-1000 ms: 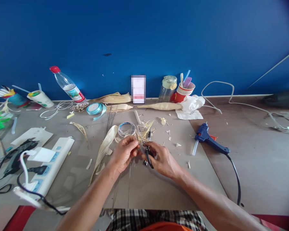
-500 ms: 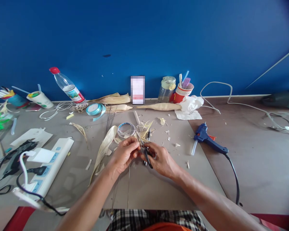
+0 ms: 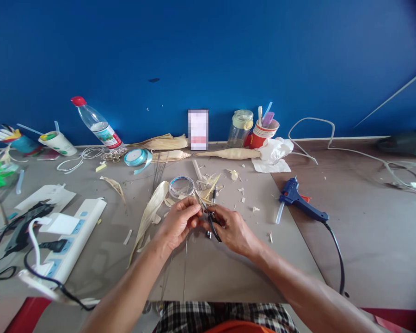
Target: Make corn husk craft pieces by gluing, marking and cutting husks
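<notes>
My right hand (image 3: pixel 234 229) is closed round a pair of black-handled scissors (image 3: pixel 214 225), whose blades point up and away to the left. Close beside it, the fingers of my left hand (image 3: pixel 182 219) are pinched together near the blades; what they hold is too small to make out. Just beyond my hands lies a roll of clear tape (image 3: pixel 181 187). Dry corn husk scraps (image 3: pixel 213 182) are piled to its right, by a dark pen (image 3: pixel 214 194). A long strip of corn husk (image 3: pixel 150 210) lies left of my left hand.
A blue glue gun (image 3: pixel 300 199) with a cord rests at right. At left are a white power strip (image 3: pixel 85 231) and plugs. Along the blue wall stand a tilted bottle (image 3: pixel 100 127), a ribbon spool (image 3: pixel 136 157), a phone (image 3: pixel 198 129), a jar (image 3: pixel 241 127) and red paper cups (image 3: pixel 263 134).
Almost nothing differs. The scissors and my right hand have shifted very slightly, while my left hand stays in place.
</notes>
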Demonstrator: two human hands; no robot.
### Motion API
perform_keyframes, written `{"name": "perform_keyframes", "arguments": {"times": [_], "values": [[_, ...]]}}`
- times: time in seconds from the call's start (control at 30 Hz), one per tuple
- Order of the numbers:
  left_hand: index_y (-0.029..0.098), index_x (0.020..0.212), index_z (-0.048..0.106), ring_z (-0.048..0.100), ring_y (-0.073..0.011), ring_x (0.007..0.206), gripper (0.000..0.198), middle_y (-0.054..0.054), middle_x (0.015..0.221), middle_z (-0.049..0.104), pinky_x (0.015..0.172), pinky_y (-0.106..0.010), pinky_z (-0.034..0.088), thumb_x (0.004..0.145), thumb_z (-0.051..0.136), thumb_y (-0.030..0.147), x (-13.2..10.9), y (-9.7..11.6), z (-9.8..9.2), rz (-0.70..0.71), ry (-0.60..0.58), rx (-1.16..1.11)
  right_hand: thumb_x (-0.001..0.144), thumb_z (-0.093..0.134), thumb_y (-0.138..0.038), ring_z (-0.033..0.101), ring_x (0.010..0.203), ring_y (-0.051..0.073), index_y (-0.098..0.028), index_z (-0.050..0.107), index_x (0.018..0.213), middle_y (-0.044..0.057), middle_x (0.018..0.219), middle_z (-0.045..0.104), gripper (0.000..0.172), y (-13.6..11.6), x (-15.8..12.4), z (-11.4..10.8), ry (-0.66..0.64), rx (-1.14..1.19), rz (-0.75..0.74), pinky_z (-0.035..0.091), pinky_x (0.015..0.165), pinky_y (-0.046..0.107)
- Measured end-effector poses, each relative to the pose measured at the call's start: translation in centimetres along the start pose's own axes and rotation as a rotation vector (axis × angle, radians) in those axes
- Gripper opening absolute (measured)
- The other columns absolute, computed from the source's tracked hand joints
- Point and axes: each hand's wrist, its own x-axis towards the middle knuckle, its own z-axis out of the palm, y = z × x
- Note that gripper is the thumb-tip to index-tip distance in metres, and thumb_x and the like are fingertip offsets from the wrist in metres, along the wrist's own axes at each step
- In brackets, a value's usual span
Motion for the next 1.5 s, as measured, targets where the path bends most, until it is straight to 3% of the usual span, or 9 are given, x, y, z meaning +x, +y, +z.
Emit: {"name": "perform_keyframes", "arguments": {"times": [0.3,0.43,0.57,0.87,1.5], "values": [[0.016,0.065,0.051,0.041,-0.0023,0.040,0.024,0.005,0.060,0.056,0.052,-0.021,0.047,0.067,0.073,0.026,-0.08,0.06,0.06,0.008,0.012,-0.009,0.077,0.058,-0.028,0.034,0.057,0.010,-0.018,0.066,0.094,-0.004,0.063,0.043,0.021,0.16,0.08,0.05,0.028,-0.002,0.008,0.032,0.053,0.021],[0.016,0.067,0.051,0.041,-0.0024,0.041,0.023,0.005,0.061,0.057,0.055,-0.023,0.049,0.069,0.072,0.026,-0.02,-0.05,-0.14,0.005,0.015,-0.011,0.077,0.059,-0.031,0.032,0.055,0.009,-0.017,0.064,0.094,-0.006,0.059,0.039,0.022,-0.08,0.08,-0.20,0.034,0.016,0.081,0.029,0.051,0.021],[0.016,0.068,0.052,0.043,-0.0028,0.042,0.023,0.005,0.060,0.056,0.053,-0.020,0.047,0.068,0.072,0.025,-0.04,0.01,-0.20,0.005,0.026,-0.014,0.076,0.058,-0.031,0.036,0.057,0.010,-0.016,0.062,0.095,-0.006,0.060,0.042,0.024,-0.56,-0.02,-0.67,-0.003,0.070,0.125,0.031,0.052,0.021],[0.015,0.065,0.052,0.042,-0.0021,0.041,0.021,0.005,0.058,0.056,0.045,-0.016,0.039,0.067,0.072,0.024,-0.07,0.28,0.08,0.006,0.007,-0.021,0.077,0.056,-0.025,0.044,0.062,0.011,-0.015,0.064,0.096,0.000,0.073,0.057,0.023,-0.63,0.03,-0.27,-0.022,-0.013,0.008,0.037,0.058,0.021],[0.016,0.064,0.052,0.042,-0.0025,0.040,0.023,0.005,0.059,0.057,0.047,-0.018,0.041,0.067,0.072,0.026,-0.14,0.19,-0.04,-0.013,0.013,0.004,0.078,0.056,-0.025,0.042,0.060,0.011,-0.018,0.064,0.094,-0.003,0.065,0.052,0.019,-0.50,-0.08,-0.06,-0.022,0.020,0.035,0.036,0.054,0.020]]}}
